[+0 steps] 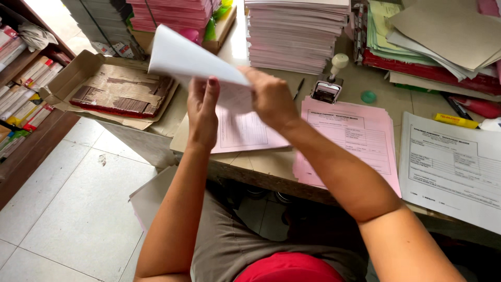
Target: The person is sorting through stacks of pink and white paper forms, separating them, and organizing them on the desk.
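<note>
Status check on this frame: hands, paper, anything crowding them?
Left hand and right hand both grip a white sheet, lifted and bent. Pink form flat beneath on the desk. Stamp close behind, not touching.

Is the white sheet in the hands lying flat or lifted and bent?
Lifted and bent: the white sheet curves up off the desk, pinched between left hand and right hand above a pink form.

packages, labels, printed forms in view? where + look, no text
White sheet: lifted and curled, held by left hand and right hand.
Pink form stack: desk centre, ruled boxes.
White form: desk right, flat.
Cardboard box: left, open, brown, torn card inside.
Boxed goods: left shelf, colourful.
</note>
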